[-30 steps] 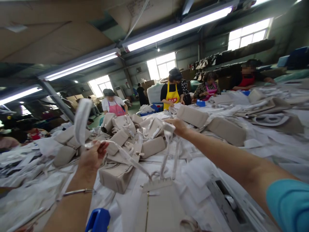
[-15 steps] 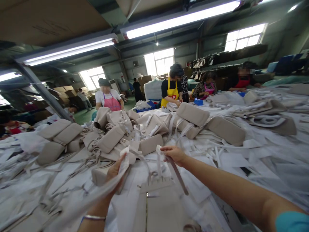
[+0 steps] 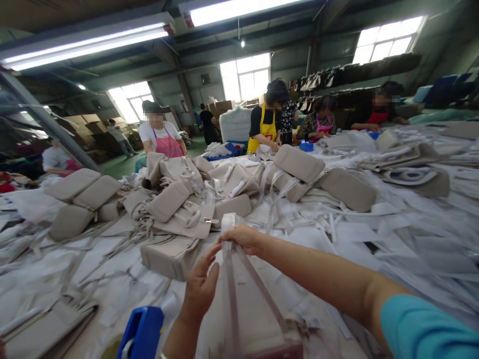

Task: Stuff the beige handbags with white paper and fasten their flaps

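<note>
In front of me my right hand (image 3: 243, 238) pinches the top of a bag strap (image 3: 231, 289), where white wrapping (image 3: 227, 222) sticks up above the fingers. The strap's two sides run down from there to a beige handbag (image 3: 249, 304), whose lower part is blurred. My left hand (image 3: 202, 286) is beside the strap, thumb apart and fingers stretched out. Its fingertips reach the wrapped strap just by my right hand, and I see nothing held in it. Just left of my left wrist stands a blue tape dispenser (image 3: 140, 331).
A heap of beige bags (image 3: 170, 202) lies across the table beyond my hands, with more bags (image 3: 299, 164) to its right. White paper sheets and strips (image 3: 359, 247) cover much of the tabletop. Several co-workers, one in a yellow apron (image 3: 267, 127), are along the far side.
My right hand has moved left with the strap. The long white strip has left my left hand, which now meets the right at the strap. The blue dispenser has come into view.
</note>
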